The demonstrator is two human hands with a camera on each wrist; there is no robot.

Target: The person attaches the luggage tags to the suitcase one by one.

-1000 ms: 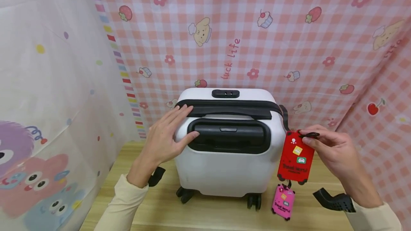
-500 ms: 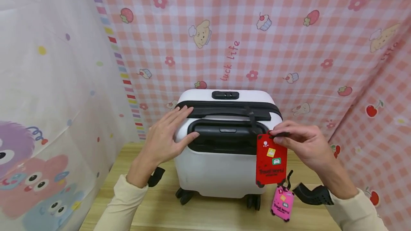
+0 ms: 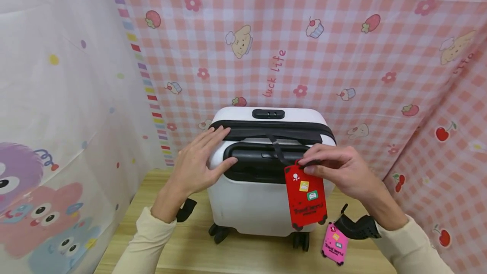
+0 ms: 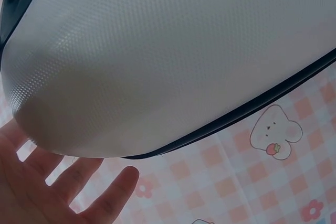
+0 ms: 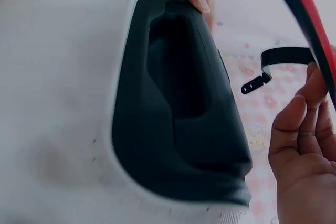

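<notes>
A small white suitcase (image 3: 251,210) stands upright on its wheels. My left hand (image 3: 199,164) rests on its upper left corner with fingers extended; in the left wrist view the fingers (image 4: 113,195) lie spread along the case's edge. My right hand (image 3: 342,168) pinches the top of a red luggage tag (image 3: 306,198), which hangs in front of the case's right half. From the tag a black strap (image 3: 275,145) sticks up, its free end near the black carry handle (image 3: 243,133). The right wrist view shows that strap (image 5: 286,56) curving beyond the fingertips, with a slotted end.
A pink luggage tag (image 3: 335,244) lies on the wooden surface (image 3: 182,248), right of the suitcase and close to the right wrist's black band (image 3: 359,227). A checked pink cloth (image 3: 213,45) hangs behind. White patterned cloth (image 3: 95,96) covers the left side.
My right hand has moved left with the red luggage tag, from beside the suitcase to in front of it. The strap's tip now reaches the carry handle area. The left hand has stayed put.
</notes>
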